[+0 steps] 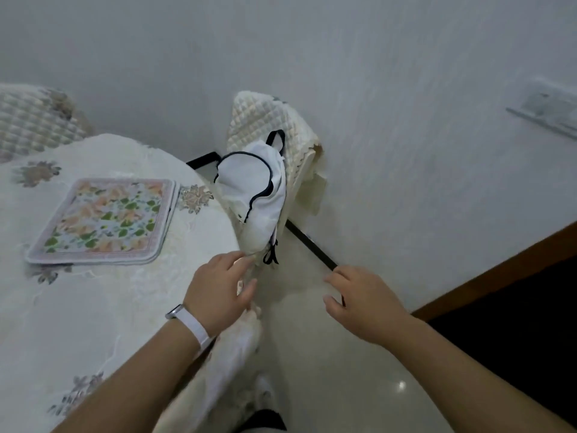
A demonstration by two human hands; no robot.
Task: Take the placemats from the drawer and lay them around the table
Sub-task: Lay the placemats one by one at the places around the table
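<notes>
Placemats (pixel 103 220) sit stacked on the table (pixel 93 323), off to the left of my left fingers (pixel 240 256) and a bit beyond them, well apart. Neither hand has them. Left hand (pixel 218 289) has loose, half-straight fingers and holds nothing; fingertips are at the tablecloth edge, contact unclear. Right hand (pixel 365 304) is spread wide over the floor, empty.

Handling guess: light, padded fabric, floppy, not fragile, and probably not slippery on cloth. I'd pinch the near corner or right edge and peel off the top one.

Looks: square, rounded corners, pale pink border, floral print in orange, green and white. At least two layered edges show.
</notes>
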